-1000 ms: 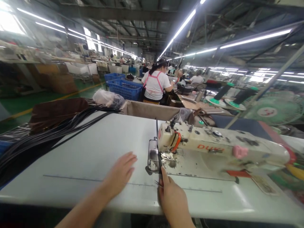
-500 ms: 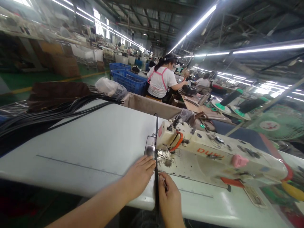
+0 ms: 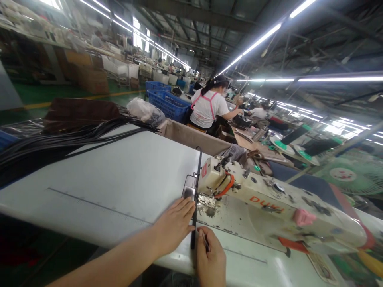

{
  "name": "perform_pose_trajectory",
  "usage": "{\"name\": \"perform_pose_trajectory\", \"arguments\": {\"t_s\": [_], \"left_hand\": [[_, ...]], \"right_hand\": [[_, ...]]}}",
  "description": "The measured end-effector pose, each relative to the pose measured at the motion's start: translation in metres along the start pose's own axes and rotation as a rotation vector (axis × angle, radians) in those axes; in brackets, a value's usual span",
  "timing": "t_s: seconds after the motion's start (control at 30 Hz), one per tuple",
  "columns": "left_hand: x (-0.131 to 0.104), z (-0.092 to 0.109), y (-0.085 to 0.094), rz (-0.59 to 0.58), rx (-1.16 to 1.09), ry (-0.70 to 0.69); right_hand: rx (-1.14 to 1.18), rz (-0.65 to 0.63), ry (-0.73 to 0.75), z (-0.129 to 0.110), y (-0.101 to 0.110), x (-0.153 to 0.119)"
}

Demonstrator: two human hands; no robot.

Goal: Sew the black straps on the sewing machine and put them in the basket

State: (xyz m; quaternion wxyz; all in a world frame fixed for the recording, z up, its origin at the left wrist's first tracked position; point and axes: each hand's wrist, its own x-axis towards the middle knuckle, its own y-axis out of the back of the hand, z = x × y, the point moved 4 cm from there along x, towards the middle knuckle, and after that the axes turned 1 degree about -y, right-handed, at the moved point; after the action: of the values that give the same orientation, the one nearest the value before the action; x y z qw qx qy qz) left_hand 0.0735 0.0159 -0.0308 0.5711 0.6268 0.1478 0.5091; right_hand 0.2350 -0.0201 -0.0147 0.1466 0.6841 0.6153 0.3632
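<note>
A narrow black strap (image 3: 194, 233) runs under the head of a sewing machine (image 3: 242, 187), and its far part curls up behind. Its near end lies on the white table. My left hand (image 3: 175, 219) rests flat on the table, fingers stretched out, fingertips at the strap's left edge by the shiny metal plate (image 3: 189, 186). To the right of the strap, my right hand (image 3: 212, 253) is closed around a small dark metal tool (image 3: 206, 241), mostly hidden by the fingers. That hand is close to the strap's near end; whether it touches is unclear.
Many black straps (image 3: 74, 137) are heaped on the table's left side, beside brown material (image 3: 79, 113). A beige bin (image 3: 191, 133) stands behind the table, with blue crates (image 3: 169, 104) beyond. A co-worker (image 3: 209, 105) sits ahead. Thread cones (image 3: 296, 134) and a fan (image 3: 350, 174) are at right.
The strap has moved away from me through the machine; its near end, earlier over the table's front edge, now lies on the tabletop. My right hand has shifted slightly nearer. The view has turned a little.
</note>
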Motion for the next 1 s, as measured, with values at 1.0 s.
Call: {"name": "perform_pose_trajectory", "arguments": {"t_s": [1.0], "left_hand": [[0.007, -0.011, -0.011, -0.021, -0.043, 0.017]], "right_hand": [[-0.068, 0.004, 0.084, -0.001, -0.003, -0.008]]}}
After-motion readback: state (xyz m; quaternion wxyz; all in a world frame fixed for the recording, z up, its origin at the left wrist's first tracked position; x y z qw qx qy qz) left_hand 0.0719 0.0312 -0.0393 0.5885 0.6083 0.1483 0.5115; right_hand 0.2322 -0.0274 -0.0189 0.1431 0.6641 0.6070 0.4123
